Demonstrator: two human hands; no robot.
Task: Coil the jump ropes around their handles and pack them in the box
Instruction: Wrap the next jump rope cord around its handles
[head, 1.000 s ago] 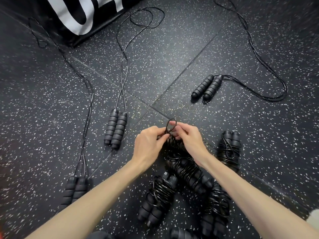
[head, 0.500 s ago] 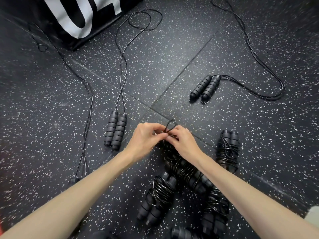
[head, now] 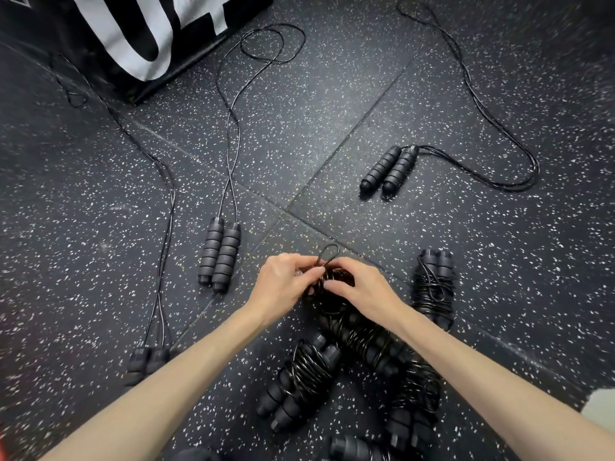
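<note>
My left hand [head: 284,284] and my right hand [head: 364,287] both pinch the cord of a coiled black jump rope [head: 362,337] lying on the floor between them. A small loop of its cord [head: 327,252] sticks up past my fingertips. Coiled ropes lie nearby: one at lower centre [head: 299,380], one on the right [head: 432,287], another under my right forearm [head: 412,404]. Uncoiled ropes lie with paired foam handles at centre left [head: 219,254], upper right [head: 389,168] and lower left [head: 146,361]. No box for packing shows clearly.
A black block with large white lettering [head: 139,34] stands at the top left. The floor is dark speckled rubber tiling [head: 332,104] with loose cords trailing across it. More handles [head: 352,447] show at the bottom edge. A pale object [head: 602,407] sits at the right edge.
The cord loop above my fingers has shrunk and dropped lower. Both hands have shifted slightly nearer to me over the coiled rope, still pinching its cord.
</note>
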